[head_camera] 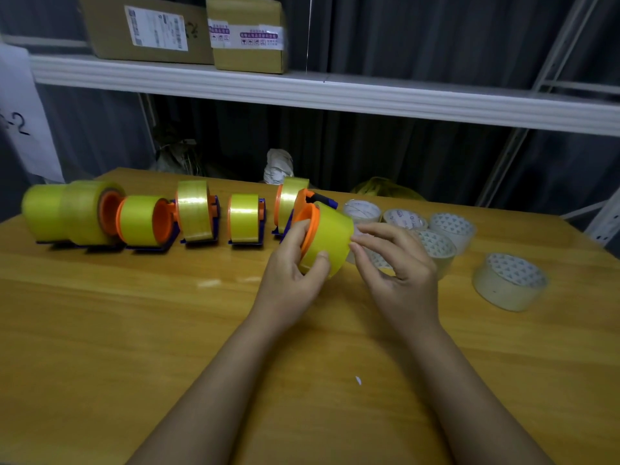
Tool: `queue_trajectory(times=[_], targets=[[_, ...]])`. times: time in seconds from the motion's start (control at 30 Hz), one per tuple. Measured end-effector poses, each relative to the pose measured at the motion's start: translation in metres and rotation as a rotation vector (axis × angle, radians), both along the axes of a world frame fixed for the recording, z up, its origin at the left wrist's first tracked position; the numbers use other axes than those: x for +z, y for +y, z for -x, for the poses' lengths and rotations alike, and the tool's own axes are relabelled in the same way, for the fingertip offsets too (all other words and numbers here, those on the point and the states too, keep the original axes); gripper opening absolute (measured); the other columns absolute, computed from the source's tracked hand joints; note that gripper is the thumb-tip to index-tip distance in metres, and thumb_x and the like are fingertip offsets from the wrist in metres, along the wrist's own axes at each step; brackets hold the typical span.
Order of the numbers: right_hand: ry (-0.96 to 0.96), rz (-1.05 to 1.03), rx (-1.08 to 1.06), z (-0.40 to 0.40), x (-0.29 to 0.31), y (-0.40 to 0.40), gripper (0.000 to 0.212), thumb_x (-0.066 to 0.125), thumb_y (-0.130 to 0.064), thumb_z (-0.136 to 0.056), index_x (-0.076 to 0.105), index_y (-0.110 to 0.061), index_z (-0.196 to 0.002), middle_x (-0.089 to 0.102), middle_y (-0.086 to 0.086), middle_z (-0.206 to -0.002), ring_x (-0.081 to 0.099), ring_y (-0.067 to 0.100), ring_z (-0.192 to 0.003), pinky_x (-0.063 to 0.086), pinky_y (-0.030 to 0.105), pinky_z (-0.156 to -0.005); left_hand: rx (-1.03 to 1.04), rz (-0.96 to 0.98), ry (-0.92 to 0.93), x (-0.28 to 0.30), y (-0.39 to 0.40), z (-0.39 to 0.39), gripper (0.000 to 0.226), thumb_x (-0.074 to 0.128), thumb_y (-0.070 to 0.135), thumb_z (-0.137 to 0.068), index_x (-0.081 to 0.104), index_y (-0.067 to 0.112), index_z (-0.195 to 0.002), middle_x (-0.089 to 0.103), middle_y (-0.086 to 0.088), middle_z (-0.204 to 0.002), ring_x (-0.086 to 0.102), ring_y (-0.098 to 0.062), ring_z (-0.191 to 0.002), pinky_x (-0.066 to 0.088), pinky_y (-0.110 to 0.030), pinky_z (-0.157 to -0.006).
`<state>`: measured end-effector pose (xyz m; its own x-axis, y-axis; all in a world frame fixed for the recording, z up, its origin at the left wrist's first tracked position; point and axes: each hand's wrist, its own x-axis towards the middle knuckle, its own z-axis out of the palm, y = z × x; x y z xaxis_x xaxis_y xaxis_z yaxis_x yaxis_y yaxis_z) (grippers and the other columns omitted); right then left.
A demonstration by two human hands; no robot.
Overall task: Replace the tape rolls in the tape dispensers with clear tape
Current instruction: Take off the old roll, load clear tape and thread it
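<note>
Wooden table (pixel 134 313) below storage shelving: at center, the left hand (pixel 288 273) grips a yellow tape roll (pixel 330 239) on its orange spool, the right hand (pixel 399 266), fingers loosely curled, touching its right edge. Tugged unevenly, the roll could jam or topple clear rolls (pixel 510 281) nearby.

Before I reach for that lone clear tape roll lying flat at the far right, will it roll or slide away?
The clear tape roll lies flat on its side face, so it probably won't roll. On the smooth wooden table it may slide if pushed. Its hollow core suggests it's light and fairly rigid.
</note>
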<state>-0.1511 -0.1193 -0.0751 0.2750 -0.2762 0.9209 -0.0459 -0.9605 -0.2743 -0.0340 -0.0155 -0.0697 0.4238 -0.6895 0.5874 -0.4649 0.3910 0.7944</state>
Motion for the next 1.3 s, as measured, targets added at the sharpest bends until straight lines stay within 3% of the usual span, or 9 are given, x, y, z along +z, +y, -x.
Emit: queue_trajectory(times=[0.2,0.47,0.57,0.63,0.77,0.87,1.0,1.13,1.3], targets=[[0.032,0.079,-0.028,-0.001,-0.005,-0.004,0.01,0.069,-0.009,-0.085,0.076,-0.004,-0.091,0.073,0.007,-0.095,0.065,0.017,-0.095,0.051,0.029,-0.089,0.113,-0.019,-0.14,-0.003,0.001,0.0,0.017,0.048,0.038,-0.085,0.048,0.05,-0.097,0.06,0.008,-0.09,0.058,-0.025,-0.078,0.049,-0.045,-0.066],[0.089,0.098,-0.1,-0.003,-0.009,-0.004,0.01,0.064,-0.01,-0.086,0.072,-0.003,-0.086,0.071,0.006,-0.091,0.06,0.015,-0.094,0.042,0.019,-0.091,0.109,-0.031,-0.136,-0.004,0.0,0.003,0.024,0.048,0.04,-0.084,0.049,0.058,-0.099,0.057,0.003,-0.092,0.056,-0.022,-0.082,0.049,-0.033,-0.063],[0.069,0.057,-0.086,-0.005,-0.009,-0.001,0.013,0.062,-0.011,-0.087,0.072,-0.002,-0.087,0.071,0.006,-0.091,0.062,0.017,-0.092,0.046,0.023,-0.087,0.11,-0.044,-0.114,-0.004,0.0,0.001,0.03,0.048,0.042,-0.083,0.046,0.067,-0.099,0.055,0.004,-0.098,0.057,-0.027,-0.081,0.05,-0.045,-0.065],[0.041,0.028,-0.073,-0.005,-0.007,0.0,0.014,0.061,-0.011,-0.088,0.072,-0.002,-0.089,0.071,0.007,-0.09,0.063,0.017,-0.09,0.049,0.025,-0.084,0.129,-0.05,-0.105,-0.006,-0.001,0.0,0.029,0.048,0.043,-0.082,0.048,0.063,-0.103,0.057,0.005,-0.097,0.058,-0.028,-0.078,0.049,-0.051,-0.064],[0.01,0.003,0.015,-0.002,-0.005,-0.001,0.015,0.063,-0.01,-0.088,0.074,-0.002,-0.093,0.072,0.008,-0.094,0.064,0.013,-0.095,0.051,0.025,-0.088,0.131,-0.051,-0.012,-0.009,-0.003,-0.001,0.037,0.049,0.043,-0.081,0.055,0.028,-0.114,0.061,-0.003,-0.092,0.059,-0.035,-0.076,0.05,-0.055,-0.06],[0.035,-0.026,0.031,-0.004,-0.007,-0.002,0.012,0.071,-0.008,-0.083,0.075,-0.003,-0.094,0.073,0.007,-0.096,0.066,0.014,-0.095,0.051,0.024,-0.088,0.179,-0.057,-0.056,-0.011,-0.003,-0.003,0.029,0.049,0.042,-0.081,0.053,0.037,-0.109,0.062,-0.001,-0.089,0.058,-0.032,-0.073,0.05,-0.054,-0.062],[0.082,-0.032,0.019,-0.003,-0.008,-0.006,0.01,0.071,-0.006,-0.082,0.075,-0.004,-0.091,0.073,0.006,-0.093,0.067,0.016,-0.091,0.052,0.026,-0.085,0.188,-0.086,-0.128,-0.011,-0.001,-0.001,0.023,0.046,0.043,-0.081,0.048,0.04,-0.104,0.06,0.013,-0.083,0.055,-0.007,-0.07,0.054,-0.039,-0.067],[0.103,-0.038,0.009,-0.003,-0.01,-0.008,0.009,0.069,-0.006,-0.084,0.074,-0.003,-0.09,0.073,0.005,-0.091,0.067,0.018,-0.089,0.052,0.028,-0.082,0.22,-0.089,-0.192,-0.013,-0.003,-0.001,0.018,0.046,0.04,-0.083,0.049,0.048,-0.099,0.06,-0.009,-0.086,0.058,-0.029,-0.072,0.049,-0.053,-0.064],[0.086,-0.1,0.026,-0.003,-0.012,-0.008,0.012,0.063,-0.01,-0.088,0.073,-0.004,-0.091,0.072,0.005,-0.092,0.066,0.016,-0.089,0.053,0.028,-0.08,0.185,-0.085,-0.188,-0.011,-0.003,0.002,0.012,0.046,0.039,-0.083,0.047,0.047,-0.092,0.059,-0.001,-0.083,0.057,-0.025,-0.071,0.047,-0.047,-0.061]])
